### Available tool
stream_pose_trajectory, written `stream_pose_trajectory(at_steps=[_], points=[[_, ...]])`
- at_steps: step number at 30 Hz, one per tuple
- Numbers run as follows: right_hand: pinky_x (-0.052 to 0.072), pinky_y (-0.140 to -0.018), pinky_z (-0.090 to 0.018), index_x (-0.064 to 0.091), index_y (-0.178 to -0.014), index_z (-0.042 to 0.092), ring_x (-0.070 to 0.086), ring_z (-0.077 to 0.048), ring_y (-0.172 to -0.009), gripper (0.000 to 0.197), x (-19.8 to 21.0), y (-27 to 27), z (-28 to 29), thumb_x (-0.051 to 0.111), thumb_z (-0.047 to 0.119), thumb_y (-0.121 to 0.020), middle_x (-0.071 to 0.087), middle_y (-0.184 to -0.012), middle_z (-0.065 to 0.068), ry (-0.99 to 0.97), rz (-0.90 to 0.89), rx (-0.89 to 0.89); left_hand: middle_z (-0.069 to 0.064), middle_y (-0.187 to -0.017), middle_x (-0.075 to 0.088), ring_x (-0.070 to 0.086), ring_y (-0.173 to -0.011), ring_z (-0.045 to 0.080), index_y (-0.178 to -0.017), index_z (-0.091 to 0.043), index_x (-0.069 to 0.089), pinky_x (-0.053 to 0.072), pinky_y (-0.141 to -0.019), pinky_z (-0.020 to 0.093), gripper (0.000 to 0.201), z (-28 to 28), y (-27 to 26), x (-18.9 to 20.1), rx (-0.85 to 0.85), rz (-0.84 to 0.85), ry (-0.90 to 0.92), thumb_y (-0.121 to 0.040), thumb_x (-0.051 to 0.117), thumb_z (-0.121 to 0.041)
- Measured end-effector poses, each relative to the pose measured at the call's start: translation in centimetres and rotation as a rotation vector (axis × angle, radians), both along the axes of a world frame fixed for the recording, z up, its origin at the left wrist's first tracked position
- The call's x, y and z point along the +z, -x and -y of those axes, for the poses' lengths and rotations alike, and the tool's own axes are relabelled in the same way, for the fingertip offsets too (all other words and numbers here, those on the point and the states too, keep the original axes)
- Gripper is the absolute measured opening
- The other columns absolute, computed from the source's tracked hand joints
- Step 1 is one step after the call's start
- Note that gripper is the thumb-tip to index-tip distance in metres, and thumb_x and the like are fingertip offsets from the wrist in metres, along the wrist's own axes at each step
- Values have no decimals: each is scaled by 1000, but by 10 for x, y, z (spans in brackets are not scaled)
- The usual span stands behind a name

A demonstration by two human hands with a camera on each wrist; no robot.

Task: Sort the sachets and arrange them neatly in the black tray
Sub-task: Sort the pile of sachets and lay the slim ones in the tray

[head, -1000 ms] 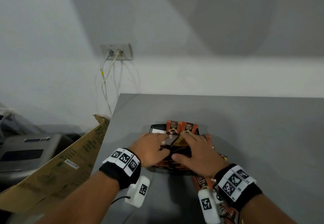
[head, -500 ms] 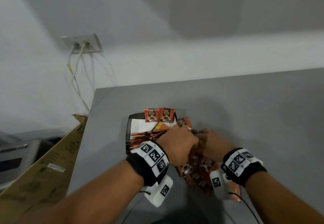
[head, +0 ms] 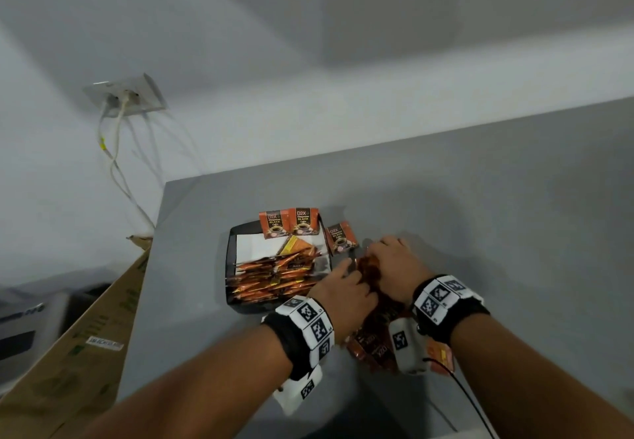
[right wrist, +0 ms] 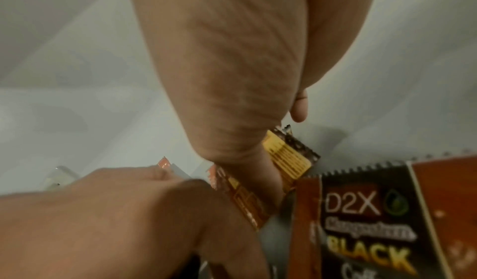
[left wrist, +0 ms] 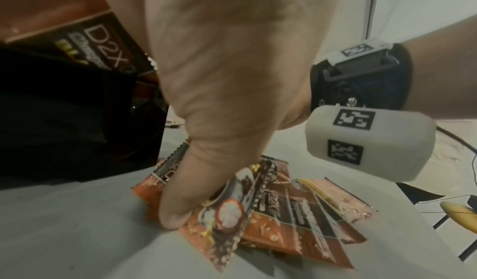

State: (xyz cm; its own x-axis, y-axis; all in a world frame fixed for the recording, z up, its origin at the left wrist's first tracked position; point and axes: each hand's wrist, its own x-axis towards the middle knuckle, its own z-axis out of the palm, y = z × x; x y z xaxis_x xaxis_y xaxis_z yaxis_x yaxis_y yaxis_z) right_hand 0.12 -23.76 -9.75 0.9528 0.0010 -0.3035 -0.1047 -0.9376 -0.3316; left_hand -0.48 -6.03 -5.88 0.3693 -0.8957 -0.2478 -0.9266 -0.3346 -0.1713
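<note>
The black tray (head: 232,268) has a white paper lining; orange sachets (head: 274,277) are stacked in its near half and two sachets (head: 290,220) stand at its far edge. One more sachet (head: 340,236) leans just right of the tray. Both hands are right of the tray over a loose pile of sachets (head: 374,346) on the grey table. My left hand (head: 346,277) and right hand (head: 384,256) grip a bundle of sachets (head: 368,267) between them. In the left wrist view the left thumb (left wrist: 175,201) presses on fanned sachets (left wrist: 284,212). In the right wrist view the right thumb (right wrist: 258,171) pinches sachets (right wrist: 286,156).
The table's left edge (head: 151,267) drops to a cardboard box (head: 85,335) and a grey machine (head: 20,322). A wall socket with cables (head: 127,95) is at the back left. Bare grey table (head: 514,232) stretches to the right. A thin cable (head: 473,404) trails from my right wrist.
Both hands have left the tray and moved right onto the loose pile, where they now grip a bundle. The stacked sachets in the tray are uncovered.
</note>
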Motion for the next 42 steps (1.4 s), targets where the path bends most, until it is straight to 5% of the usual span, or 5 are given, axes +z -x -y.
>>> stream_pose_trajectory(at_steps=[6, 12, 21, 26, 42], points=[[35, -57, -20, 53, -88, 23, 58, -17, -74, 19, 48, 8, 21, 69, 13, -86, 57, -78, 8, -210, 55, -96, 5, -112, 68, 54, -111, 30, -114, -18, 68, 26, -114, 49, 23, 2, -2, -2, -7, 51, -73, -96, 54, -24], [46, -67, -26, 59, -102, 25, 61, -13, -83, 19, 87, 52, 42, 70, 21, -87, 63, -92, 6, -262, -91, -96, -2, -91, 71, 61, -95, 24, -96, -23, 71, 33, -103, 44, 13, 5, -2, 3, 24, 15, -26, -90, 59, -25], [46, -76, -23, 48, -96, 33, 59, -13, -94, 16, 64, 94, 15, 63, 29, -91, 57, -93, 12, -182, -252, -48, 11, -112, 65, 63, -99, 31, -126, -15, 51, 54, -84, 41, 41, 26, 4, 19, 135, -546, 25, -89, 68, -17], [55, -88, -34, 59, -109, 35, 65, -11, -97, 30, 37, 94, 12, 69, 30, -81, 65, -105, 10, -233, -184, -94, 11, -121, 54, 60, -103, 30, -135, -14, 51, 48, -83, 36, 49, 25, 12, 6, 108, -538, -9, -89, 66, -10], [48, -63, -32, 65, -81, 19, 64, -17, -70, 12, 57, 86, 25, 75, 16, -75, 67, -72, 1, -422, -120, -379, 13, -115, 62, 49, -112, 29, -124, -8, 53, 48, -86, 37, 39, 16, 12, 4, 78, -378, -25, -86, 61, -3]])
